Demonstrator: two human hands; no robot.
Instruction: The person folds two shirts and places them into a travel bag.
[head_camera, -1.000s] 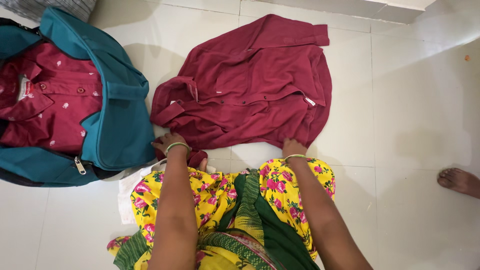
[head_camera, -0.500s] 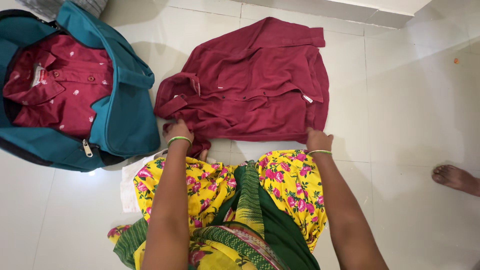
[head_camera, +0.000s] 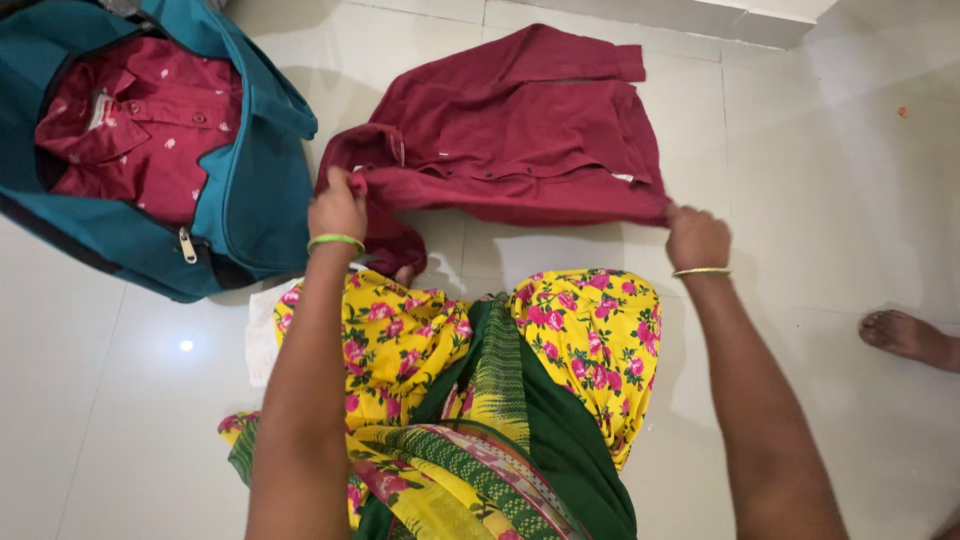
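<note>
A maroon shirt (head_camera: 520, 120) lies on the white tiled floor in front of me, its near edge lifted off the tiles and folded upward. My left hand (head_camera: 336, 208) grips that lifted edge near the collar end, at the left. My right hand (head_camera: 696, 238) pinches the same edge at its right corner. Both wrists wear thin bangles. A loose sleeve end hangs below my left hand.
An open teal bag (head_camera: 240, 190) at the left holds a folded dark pink dotted shirt (head_camera: 150, 120). My lap is covered in yellow floral cloth (head_camera: 560, 340) with green trim. Another person's bare foot (head_camera: 908, 338) rests at the right edge. A white step (head_camera: 700, 15) runs along the top.
Both hands closed on the shirt's near edge and raised it, carrying it away from me over the rest of the shirt. The view shifted slightly, the bag sliding up and left.
</note>
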